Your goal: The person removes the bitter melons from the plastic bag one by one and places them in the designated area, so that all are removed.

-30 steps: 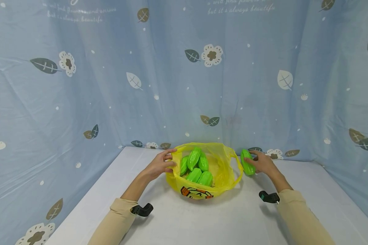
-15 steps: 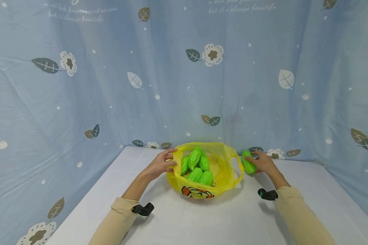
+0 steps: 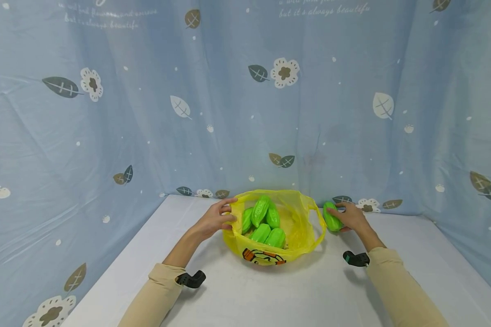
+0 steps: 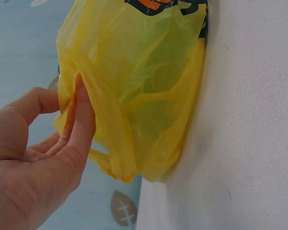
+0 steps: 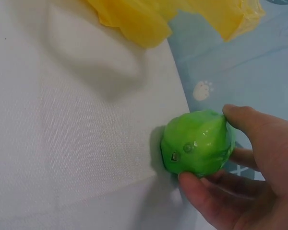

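A yellow plastic carrier bag (image 3: 235, 244) stands with its mouth wide open on the table, several green ridged plastic fruits (image 3: 260, 210) lying inside. At the bag's left rim, my left hand (image 3: 211, 221) pinches the thin plastic; in the left wrist view its fingertips (image 4: 84, 108) are tucked into the handle fold. To the right of the bag, my right hand (image 3: 352, 217) grips another green ridged fruit (image 3: 331, 217) between thumb and fingers. The right wrist view shows this fruit (image 5: 197, 143) end-on, low over the table's back edge.
The bag's right handle (image 3: 321, 229) loops out toward the held fruit. Behind the white table (image 3: 311, 295) hangs a blue patterned curtain (image 3: 331, 136), close to the back edge. A black wrist camera (image 3: 356, 259) juts inward from the right sleeve, and another (image 3: 191, 279) from the left.
The right hand has tipped the held fruit slightly and brought its top end a little lower. The left hand keeps its hold on the bag, and the fruits inside lie as before.
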Demonstrator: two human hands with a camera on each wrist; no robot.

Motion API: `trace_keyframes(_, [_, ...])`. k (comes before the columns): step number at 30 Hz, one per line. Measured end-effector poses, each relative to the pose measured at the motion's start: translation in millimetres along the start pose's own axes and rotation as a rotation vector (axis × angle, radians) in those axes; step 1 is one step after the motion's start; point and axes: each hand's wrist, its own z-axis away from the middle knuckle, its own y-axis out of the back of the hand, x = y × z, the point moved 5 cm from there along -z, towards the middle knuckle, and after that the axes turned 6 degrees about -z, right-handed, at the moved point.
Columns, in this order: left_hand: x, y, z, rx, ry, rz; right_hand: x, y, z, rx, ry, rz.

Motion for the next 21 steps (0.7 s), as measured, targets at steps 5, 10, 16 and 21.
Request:
trace_keyframes(5, [-0.3, 0.5, 0.3, -0.005, 0.000, 0.009, 1.5, -0.4, -1.5, 0.008, -0.031, 0.015])
trace_keyframes(10, [-0.5, 0.7, -0.1, -0.005, -0.005, 0.011, 2.7, -1.5, -1.0, 0.004, -0.053, 0.029])
trace_keyframes(16, [-0.1, 0.5, 0.2, -0.004, -0.007, 0.009, -1.4, -1.6, 3.6, 0.013, -0.033, 0.023])
trace_keyframes(21, [0.8, 0.5, 1.0, -0.002, -0.005, 0.012, -2.8, 0.5, 6.6, 0.010, -0.041, 0.043])
